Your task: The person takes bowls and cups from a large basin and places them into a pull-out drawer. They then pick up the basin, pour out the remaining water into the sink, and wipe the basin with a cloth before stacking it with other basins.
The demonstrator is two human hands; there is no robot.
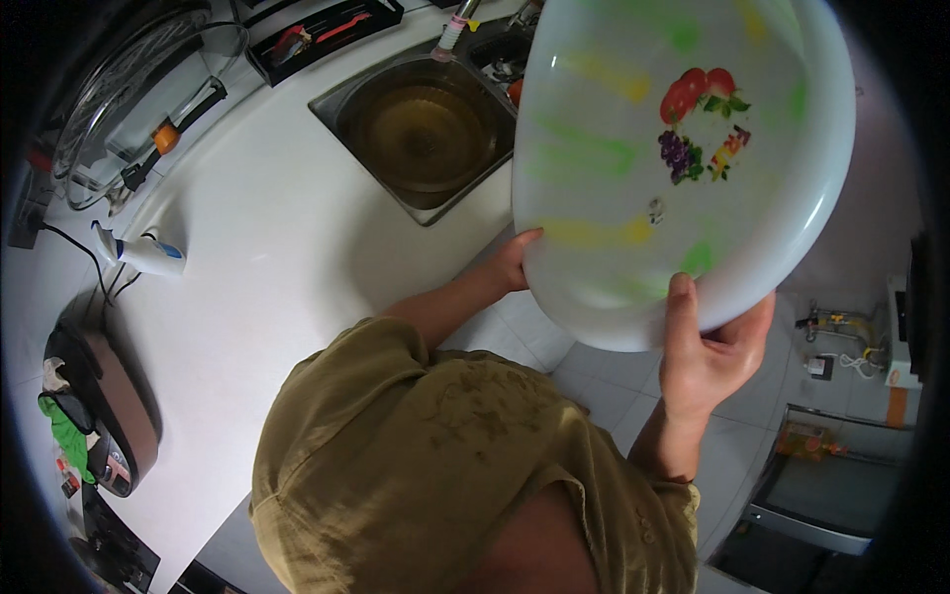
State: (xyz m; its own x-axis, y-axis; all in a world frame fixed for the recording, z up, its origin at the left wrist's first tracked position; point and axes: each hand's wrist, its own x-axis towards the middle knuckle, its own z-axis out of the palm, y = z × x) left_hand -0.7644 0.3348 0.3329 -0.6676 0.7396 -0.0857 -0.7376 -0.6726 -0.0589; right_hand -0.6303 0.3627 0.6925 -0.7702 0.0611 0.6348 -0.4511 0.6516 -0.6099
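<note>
A large oval plate (594,200), whitish with green and yellow streaks and printed fruit, is held up close to the camera at the upper right, its top edge cut off by the picture. My left hand (519,260) grips its lower left rim, the fingers hidden behind it. At the lower right rim, my right hand (705,349) holds it with the thumb on the face and the fingers behind. To the left of the plate, a steel sink (415,148) with brownish water in its bowl is set in the white counter (297,223).
A faucet (449,37) stands behind the sink. Along the counter's left side are a spray bottle (141,249), a dark rounded appliance (122,408) with cords nearby, and a glass lid (223,56). A black tray (326,37) lies at the back. At right is a glass-fronted cabinet (831,490).
</note>
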